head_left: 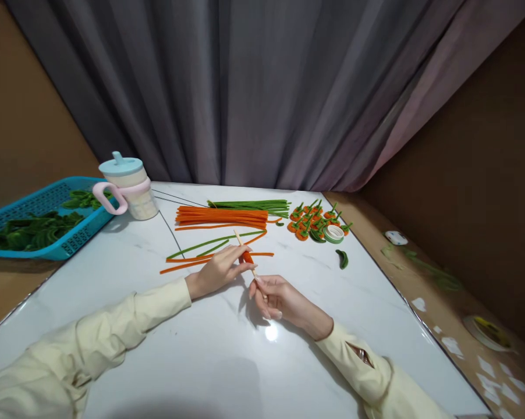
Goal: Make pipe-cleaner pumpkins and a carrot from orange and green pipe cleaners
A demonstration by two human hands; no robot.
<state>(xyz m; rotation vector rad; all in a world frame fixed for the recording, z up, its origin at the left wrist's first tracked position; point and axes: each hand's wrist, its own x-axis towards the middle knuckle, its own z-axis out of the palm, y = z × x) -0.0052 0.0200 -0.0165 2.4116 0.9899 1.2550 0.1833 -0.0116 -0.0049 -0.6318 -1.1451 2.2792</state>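
My left hand [219, 270] pinches an orange pipe cleaner [247, 256] that is coiled around a thin wooden stick [244, 249]. My right hand [275, 298] grips the near end of that stick, which slants up and to the left over the white table [227, 355]. The loose tail of the orange pipe cleaner runs left on the table under my left hand. Two loose green pipe cleaners [210, 241] lie just beyond my left hand.
A bundle of orange pipe cleaners [221, 216] and green ones [251, 205] lie further back. Several small orange-and-green finished pieces [315, 221], a tape roll [333, 234] and a green leaf piece [342, 258] sit right. A lidded cup [129, 187] and blue basket [35, 224] stand left.
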